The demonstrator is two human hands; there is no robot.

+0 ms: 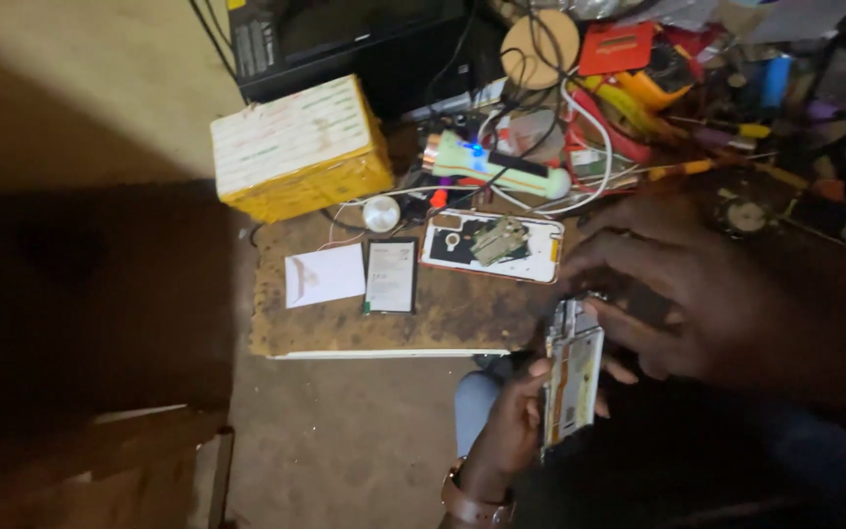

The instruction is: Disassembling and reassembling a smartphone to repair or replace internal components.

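Right now my left hand (513, 416) is wrapped around the lower edge of an opened phone body (572, 372), fingers curled shut on it, thumb up along the side. It's held on edge, tilted, just off the front edge of the table (364, 328), above my lap. My right hand (682, 294) comes in from the right and sits over the top end of the phone body; fingers bent and touching it, a loose pinch at the upper corner rather than a full grip. Can't tell whether anything small is between those fingertips.

On the table, just beyond my right hand: a white phone back cover (492, 245), lying flat with a small metal part on it. Left of it, a flat dark battery (391, 276), then a white card (323, 275) beside that. A small round white piece (381, 213) sits behind the battery. A pale green torch (492, 167) lies across the cables behind the cover, blue light showing near its head. A yellow and white box (296, 147) stands at the back left, a black device (345, 44) behind it. Back right is a heap of tools and wires (678, 88); too cluttered and dim to sort out. Brown watch strap (472, 504) on my left wrist.
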